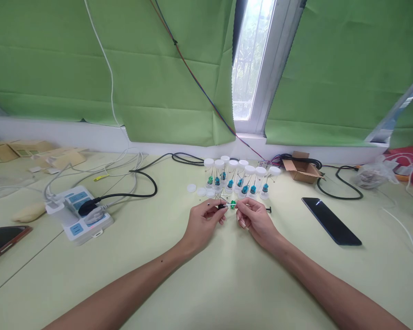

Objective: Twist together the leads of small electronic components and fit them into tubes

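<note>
My left hand [203,223] is closed, pinching a small black piece [221,206] between thumb and fingertips. From it a thin light rod [230,205] runs to the fingertips of my right hand [256,220], which pinch its other end. A small green plastic piece [233,205] shows between the hands; whether it sits on the rod or behind it I cannot tell. Just right of my right hand is a small black T-shaped part [269,209]. Several clear vials [231,176] with white caps stand behind, holding blue or green pieces with thin wires. White discs [191,188] lie left of them.
A dark phone [331,221] lies to the right. Behind it are an open cardboard box [302,169] and a black cable [340,195]. On the left sits a power strip [79,213] with plugs and cables, near another phone [8,240] and yellowish boxes [30,147].
</note>
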`<move>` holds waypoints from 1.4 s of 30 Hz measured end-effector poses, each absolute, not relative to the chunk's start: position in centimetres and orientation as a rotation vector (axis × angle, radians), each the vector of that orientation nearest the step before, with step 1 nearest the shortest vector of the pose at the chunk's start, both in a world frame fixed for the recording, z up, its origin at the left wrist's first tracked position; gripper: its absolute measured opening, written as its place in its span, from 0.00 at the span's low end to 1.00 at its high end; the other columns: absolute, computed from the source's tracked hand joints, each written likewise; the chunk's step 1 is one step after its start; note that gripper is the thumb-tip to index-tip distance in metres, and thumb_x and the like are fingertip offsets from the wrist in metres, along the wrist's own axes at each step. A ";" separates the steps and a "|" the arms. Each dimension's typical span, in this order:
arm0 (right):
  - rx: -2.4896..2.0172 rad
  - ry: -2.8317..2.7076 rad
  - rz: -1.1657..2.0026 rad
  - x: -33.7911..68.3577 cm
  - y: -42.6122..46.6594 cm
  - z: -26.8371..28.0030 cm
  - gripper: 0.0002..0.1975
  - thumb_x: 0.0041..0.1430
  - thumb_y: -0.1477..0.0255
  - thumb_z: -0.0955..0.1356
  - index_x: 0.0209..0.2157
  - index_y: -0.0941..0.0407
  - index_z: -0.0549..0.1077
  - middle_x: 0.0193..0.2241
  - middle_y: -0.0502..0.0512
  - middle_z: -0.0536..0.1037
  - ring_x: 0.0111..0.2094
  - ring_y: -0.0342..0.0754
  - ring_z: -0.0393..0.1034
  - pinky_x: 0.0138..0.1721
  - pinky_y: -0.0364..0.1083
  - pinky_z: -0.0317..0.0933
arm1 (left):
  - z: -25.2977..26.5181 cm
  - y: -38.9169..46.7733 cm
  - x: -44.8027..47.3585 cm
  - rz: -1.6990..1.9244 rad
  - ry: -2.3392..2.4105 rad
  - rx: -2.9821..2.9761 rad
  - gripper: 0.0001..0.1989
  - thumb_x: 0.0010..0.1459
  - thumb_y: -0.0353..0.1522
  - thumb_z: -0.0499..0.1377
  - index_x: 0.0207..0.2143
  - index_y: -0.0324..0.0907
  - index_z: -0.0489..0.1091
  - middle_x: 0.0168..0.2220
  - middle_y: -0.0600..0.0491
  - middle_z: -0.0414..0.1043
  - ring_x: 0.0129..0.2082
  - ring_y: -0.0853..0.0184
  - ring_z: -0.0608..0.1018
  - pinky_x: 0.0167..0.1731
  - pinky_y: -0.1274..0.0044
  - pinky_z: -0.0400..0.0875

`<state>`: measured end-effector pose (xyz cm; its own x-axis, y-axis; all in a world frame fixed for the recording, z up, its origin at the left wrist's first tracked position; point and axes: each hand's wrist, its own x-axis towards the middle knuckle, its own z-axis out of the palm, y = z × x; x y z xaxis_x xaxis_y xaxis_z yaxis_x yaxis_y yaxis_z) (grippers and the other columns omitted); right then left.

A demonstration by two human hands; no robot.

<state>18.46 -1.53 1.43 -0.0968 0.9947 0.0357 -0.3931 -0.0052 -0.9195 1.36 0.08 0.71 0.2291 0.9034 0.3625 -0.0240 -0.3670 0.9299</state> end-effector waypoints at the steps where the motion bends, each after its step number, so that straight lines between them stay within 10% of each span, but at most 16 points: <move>1: -0.846 -0.984 1.439 18.5 -1.5 1.5 0.17 0.49 0.60 0.76 0.25 0.57 0.71 0.17 0.47 0.73 0.13 0.37 0.59 0.15 0.38 0.50 | 0.7 0.1 1.4 1.281 0.844 1.596 0.11 0.56 0.35 0.62 0.41 0.41 0.76 0.29 0.52 0.74 0.24 0.69 0.75 0.29 0.75 0.73; 28: -0.850 -0.890 1.516 18.1 -1.7 1.6 0.16 0.48 0.62 0.76 0.33 0.55 0.70 0.15 0.46 0.73 0.10 0.35 0.56 0.10 0.36 0.44 | 1.1 -0.3 1.5 1.274 0.824 1.634 0.08 0.57 0.37 0.61 0.33 0.41 0.76 0.31 0.52 0.71 0.21 0.72 0.72 0.24 0.77 0.70; 42: -0.816 -1.194 1.240 18.1 -1.8 1.4 0.12 0.58 0.64 0.72 0.40 0.55 0.72 0.26 0.50 0.76 0.22 0.41 0.67 0.23 0.41 0.62 | 1.6 0.0 1.2 1.272 0.874 1.522 0.08 0.57 0.36 0.62 0.32 0.40 0.75 0.25 0.55 0.69 0.21 0.71 0.72 0.26 0.78 0.69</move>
